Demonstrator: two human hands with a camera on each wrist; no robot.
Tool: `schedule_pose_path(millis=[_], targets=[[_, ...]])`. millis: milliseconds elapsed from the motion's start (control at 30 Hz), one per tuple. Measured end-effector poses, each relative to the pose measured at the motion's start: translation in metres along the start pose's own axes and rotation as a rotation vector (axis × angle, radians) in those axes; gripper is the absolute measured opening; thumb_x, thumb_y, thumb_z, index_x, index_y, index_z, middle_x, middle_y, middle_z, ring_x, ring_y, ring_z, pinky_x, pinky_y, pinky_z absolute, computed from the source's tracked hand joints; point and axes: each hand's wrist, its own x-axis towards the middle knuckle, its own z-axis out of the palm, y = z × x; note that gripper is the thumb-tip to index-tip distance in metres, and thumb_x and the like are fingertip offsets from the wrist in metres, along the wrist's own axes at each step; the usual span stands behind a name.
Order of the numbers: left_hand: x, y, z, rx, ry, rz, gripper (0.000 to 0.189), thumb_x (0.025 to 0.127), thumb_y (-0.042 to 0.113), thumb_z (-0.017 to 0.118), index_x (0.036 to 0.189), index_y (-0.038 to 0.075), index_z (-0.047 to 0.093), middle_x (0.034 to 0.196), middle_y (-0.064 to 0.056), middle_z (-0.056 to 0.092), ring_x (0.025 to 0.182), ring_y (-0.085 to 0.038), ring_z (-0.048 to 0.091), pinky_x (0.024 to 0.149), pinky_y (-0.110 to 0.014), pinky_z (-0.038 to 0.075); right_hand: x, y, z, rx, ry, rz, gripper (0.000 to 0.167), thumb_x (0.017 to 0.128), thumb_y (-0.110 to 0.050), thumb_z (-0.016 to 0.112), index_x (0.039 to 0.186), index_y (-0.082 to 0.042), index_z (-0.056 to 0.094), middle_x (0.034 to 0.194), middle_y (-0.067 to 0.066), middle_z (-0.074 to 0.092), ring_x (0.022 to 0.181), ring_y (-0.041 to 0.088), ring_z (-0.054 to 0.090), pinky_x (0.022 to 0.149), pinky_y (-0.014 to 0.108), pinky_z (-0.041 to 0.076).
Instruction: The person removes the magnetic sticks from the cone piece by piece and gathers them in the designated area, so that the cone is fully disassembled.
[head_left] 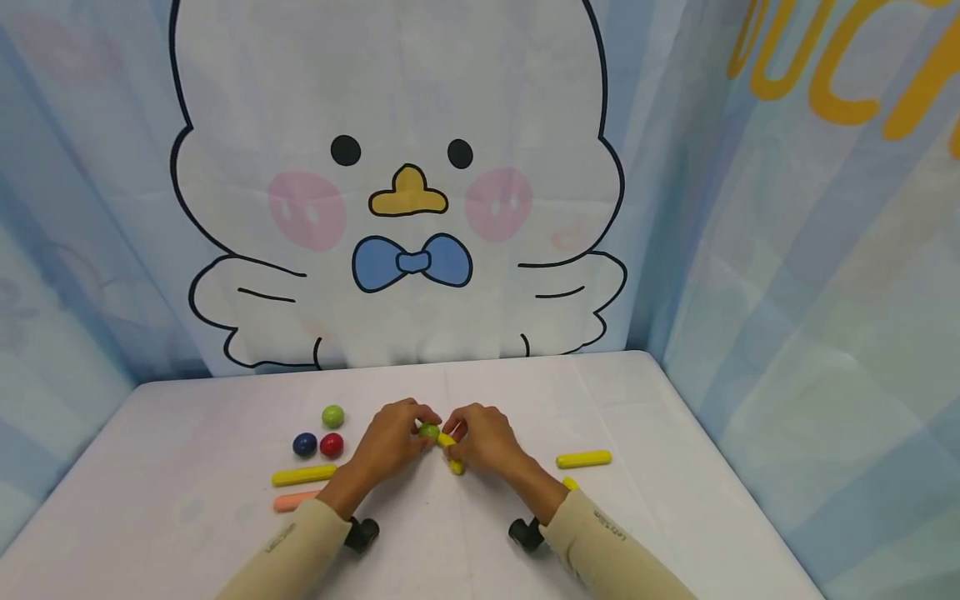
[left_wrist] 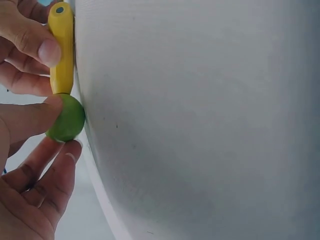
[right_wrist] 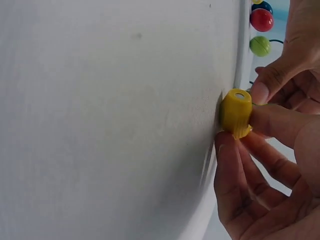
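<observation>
Near the middle of the table, my left hand (head_left: pixel 393 435) pinches a green ball (left_wrist: pixel 70 120) between thumb and fingers. Facing it, my right hand (head_left: pixel 486 435) holds a yellow rod (left_wrist: pixel 61 55), its thumb on one side and fingers on the other. One end of the rod meets the ball in the left wrist view. A small dark dot marks the rod's other end, which shows as a pale disc on the yellow rod (right_wrist: pixel 236 114) in the right wrist view. Fingers partly cover the ball in the head view.
Left of the hands lie another green ball (head_left: pixel 333 417), a blue ball (head_left: pixel 304 445), a red ball (head_left: pixel 332 446), a yellow rod (head_left: pixel 303 476) and a partly hidden orange rod (head_left: pixel 295 502). At right is a yellow rod (head_left: pixel 583 459); another yellow piece (head_left: pixel 570 483) shows behind the sleeve.
</observation>
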Motion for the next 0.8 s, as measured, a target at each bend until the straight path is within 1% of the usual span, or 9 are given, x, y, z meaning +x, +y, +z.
schedule_pose_path(millis=[200,300,400,500,633,800], targets=[[0.0,0.0,-0.001,-0.003,-0.017,-0.012,0.028,0.086,0.003,0.086,0.112,0.013,0.082,0.105,-0.001,0.077,0.09,-0.018,0.068,0.087,-0.037,0.061,-0.007,-0.005,-0.002,0.001,-0.032,0.015,0.018,0.084,-0.013,0.09,0.096,-0.017,0.076,0.081,-0.004,0.068,0.077,0.014,0.06,0.071,0.03,0.049],[0.0,0.001,-0.002,-0.009,-0.021,-0.019,0.027,0.087,0.003,0.086,0.111,0.013,0.082,0.105,-0.001,0.076,0.09,-0.018,0.068,0.087,-0.037,0.06,-0.013,-0.005,-0.006,0.002,-0.047,0.028,0.018,0.085,-0.014,0.089,0.095,-0.02,0.076,0.082,-0.006,0.068,0.081,0.015,0.06,0.074,0.032,0.049],[0.001,0.002,-0.003,-0.013,-0.019,-0.02,0.026,0.087,0.003,0.086,0.111,0.013,0.082,0.104,0.0,0.076,0.09,-0.018,0.067,0.087,-0.037,0.06,-0.019,-0.005,-0.014,0.015,-0.046,0.032,0.018,0.086,-0.015,0.089,0.096,-0.022,0.075,0.085,-0.007,0.069,0.086,0.016,0.059,0.076,0.034,0.049],[0.001,0.002,-0.003,-0.013,-0.016,-0.015,0.026,0.087,0.003,0.086,0.111,0.013,0.082,0.103,0.0,0.077,0.09,-0.018,0.067,0.087,-0.037,0.059,-0.026,-0.001,-0.024,0.025,-0.03,0.023,0.02,0.086,-0.015,0.089,0.099,-0.022,0.076,0.087,-0.006,0.07,0.087,0.016,0.059,0.075,0.033,0.05],[0.001,0.003,-0.003,-0.002,-0.014,-0.006,0.025,0.088,0.004,0.085,0.111,0.013,0.083,0.102,0.0,0.076,0.09,-0.018,0.067,0.086,-0.038,0.059,-0.035,0.006,-0.036,0.019,0.005,0.003,0.022,0.084,-0.015,0.09,0.101,-0.02,0.076,0.089,-0.005,0.072,0.084,0.015,0.06,0.072,0.031,0.049],[-0.001,0.002,-0.001,0.001,-0.006,0.0,0.023,0.088,0.004,0.085,0.109,0.013,0.083,0.102,-0.001,0.076,0.089,-0.018,0.066,0.086,-0.038,0.058,-0.048,0.017,-0.043,-0.012,0.04,0.017,0.027,0.084,-0.015,0.091,0.105,-0.023,0.077,0.09,-0.006,0.072,0.085,0.015,0.06,0.075,0.033,0.048]])
